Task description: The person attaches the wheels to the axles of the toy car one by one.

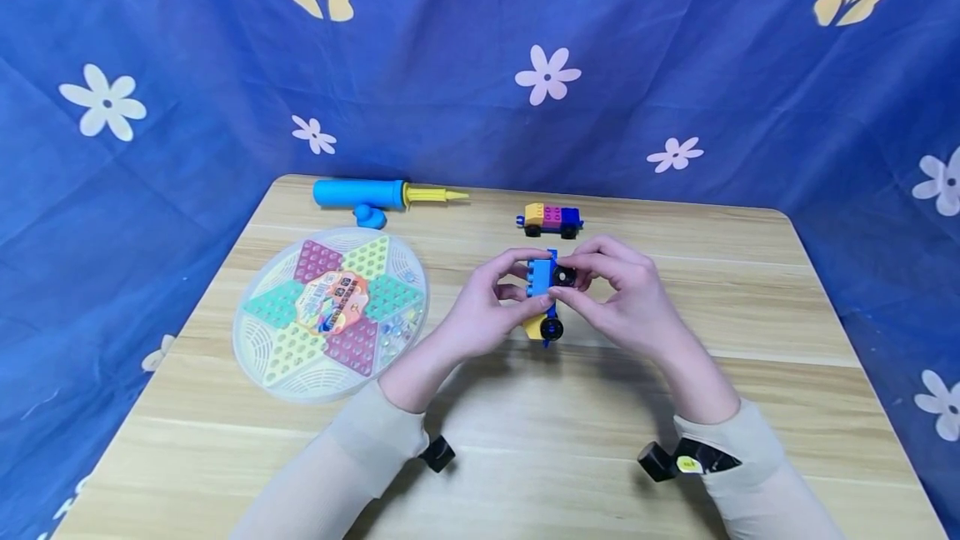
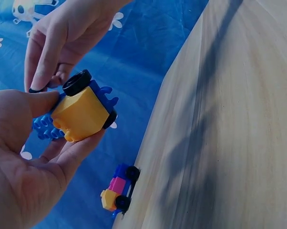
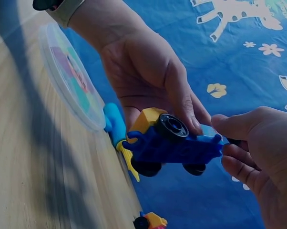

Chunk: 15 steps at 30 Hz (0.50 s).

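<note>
A toy block car (image 1: 540, 283) is held up over the table, tilted on its side. It has a dark blue wheeled base (image 3: 174, 149), light blue and yellow blocks (image 2: 81, 114) and black wheels (image 3: 171, 127). My left hand (image 1: 487, 302) grips the car by its blocks, thumb on one side and fingers on the other. With thumb and fingertips my right hand (image 1: 622, 294) pinches a black wheel (image 1: 564, 276) at the car's far end. Whether that wheel sits fully on its axle, I cannot tell; fingers partly cover it.
Behind the hands stands a second block car (image 1: 552, 220), yellow, pink and dark blue. On the left lie a round Chinese checkers board (image 1: 251, 357), a blue hand pump (image 1: 360, 192) with a yellow nozzle, and a small blue duck (image 1: 369, 217). A blue flowered cloth (image 1: 450, 65) hangs behind the table (image 1: 750, 315).
</note>
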### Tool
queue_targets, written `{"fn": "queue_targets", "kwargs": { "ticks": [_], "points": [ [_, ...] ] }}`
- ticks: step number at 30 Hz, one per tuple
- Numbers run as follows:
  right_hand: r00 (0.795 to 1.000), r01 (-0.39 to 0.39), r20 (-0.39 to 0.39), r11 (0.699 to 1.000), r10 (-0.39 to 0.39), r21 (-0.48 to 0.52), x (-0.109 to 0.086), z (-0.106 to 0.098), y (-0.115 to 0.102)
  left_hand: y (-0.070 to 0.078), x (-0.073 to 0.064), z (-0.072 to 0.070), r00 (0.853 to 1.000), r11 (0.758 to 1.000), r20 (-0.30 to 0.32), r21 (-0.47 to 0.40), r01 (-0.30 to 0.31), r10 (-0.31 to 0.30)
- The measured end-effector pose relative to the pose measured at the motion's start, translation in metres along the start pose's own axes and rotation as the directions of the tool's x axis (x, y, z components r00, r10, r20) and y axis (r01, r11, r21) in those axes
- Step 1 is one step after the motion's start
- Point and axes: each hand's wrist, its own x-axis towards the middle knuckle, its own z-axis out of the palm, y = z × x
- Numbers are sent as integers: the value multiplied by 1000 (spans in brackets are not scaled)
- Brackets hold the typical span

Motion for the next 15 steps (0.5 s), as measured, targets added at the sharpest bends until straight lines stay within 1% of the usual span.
{"fn": "queue_targets", "kwargs": {
  "ticks": [3, 9, 12, 15],
  "points": [
    [1000, 1, 0, 1000, -1, -6, 1, 4, 2, -1, 0, 1, 1000, 1000, -2, 19, -20, 20],
    [999, -15, -34, 1000, 14, -11, 0, 9, 3, -2, 0, 1, 998, 995, -8, 76, -62, 63],
    [997, -47, -55, 999, 47, -2, -1, 11, 2, -2, 0, 2, 998, 995, -10, 77, -62, 63],
    [993, -101, -64, 994, 103, 34, -2, 12, 2, -2, -1, 3, 999, 997, -12, 60, -47, 48]
  ]
}}
